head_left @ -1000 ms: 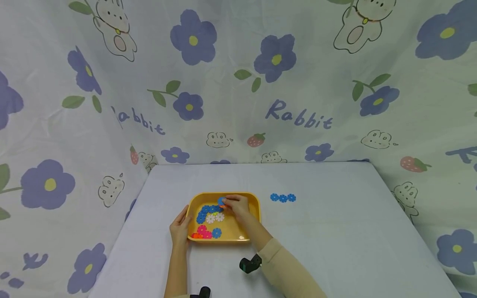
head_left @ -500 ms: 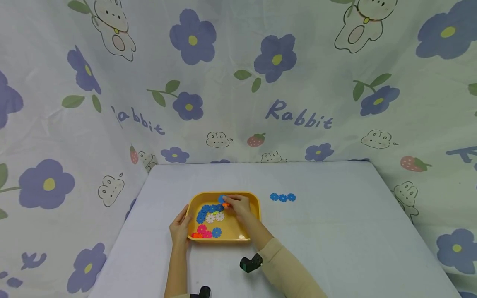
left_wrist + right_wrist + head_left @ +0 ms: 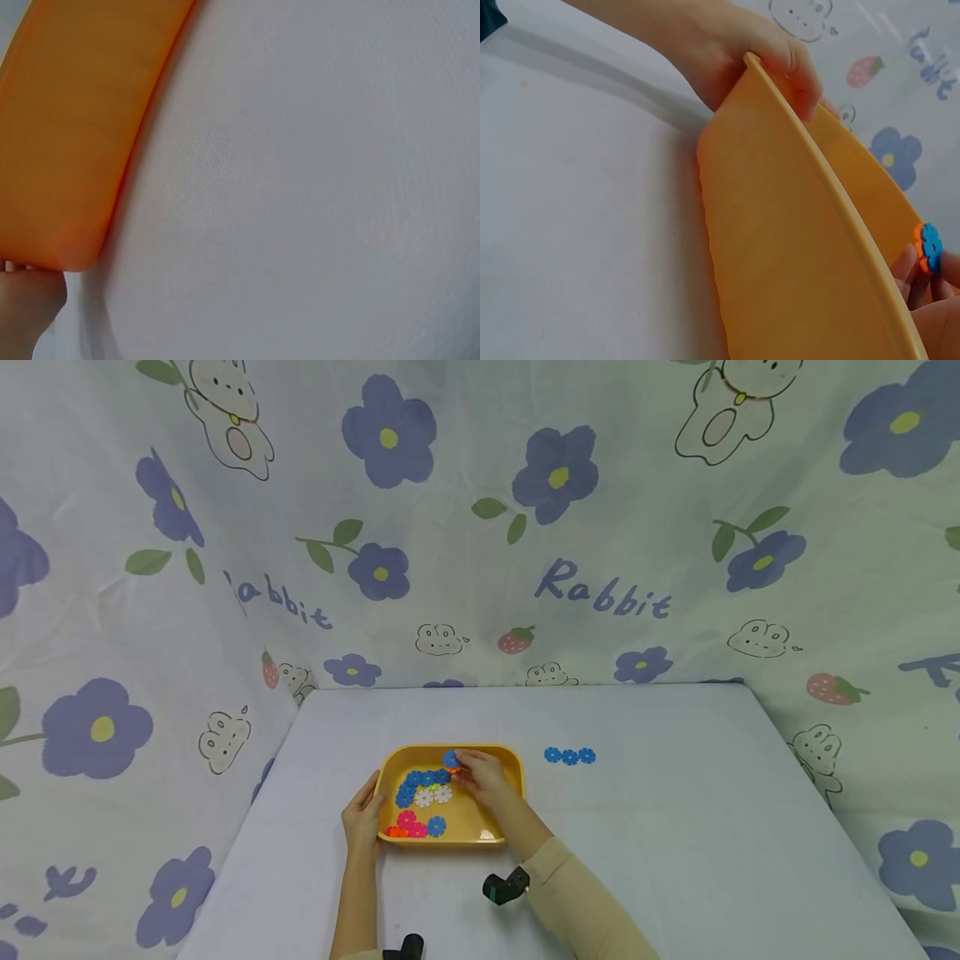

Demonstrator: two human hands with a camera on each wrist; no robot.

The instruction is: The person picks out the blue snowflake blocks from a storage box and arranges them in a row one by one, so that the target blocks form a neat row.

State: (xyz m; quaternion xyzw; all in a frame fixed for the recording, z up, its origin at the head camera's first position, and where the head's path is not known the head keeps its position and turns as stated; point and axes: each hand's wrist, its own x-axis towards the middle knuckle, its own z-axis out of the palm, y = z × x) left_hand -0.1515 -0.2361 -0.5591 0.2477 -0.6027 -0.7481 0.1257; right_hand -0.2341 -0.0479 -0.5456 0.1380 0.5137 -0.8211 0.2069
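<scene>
My left hand (image 3: 362,814) grips the left end of a yellow tray (image 3: 480,814), with the thumb over the rim in the right wrist view. Over the tray's far part, my right hand (image 3: 483,777) pinches a blue flower-shaped plastic disc (image 3: 451,759) together with an orange flower-shaped disc (image 3: 921,259), one against the other. Inside the tray lie several blue discs (image 3: 406,796), white discs (image 3: 424,797), pink discs (image 3: 416,830) and an orange disc (image 3: 397,832). A bit of yellow-green shows among them.
Three blue discs (image 3: 570,757) stand joined in a row on the white-covered table (image 3: 675,827), right of the tray. A patterned cloth (image 3: 480,568) hangs behind and at the sides. Black wrist cameras (image 3: 506,887) jut from both sleeves.
The pinched discs have turned in my right fingers: the orange one, lower right half a second ago, now sits mostly behind the blue one. My left hand keeps its place on the tray.
</scene>
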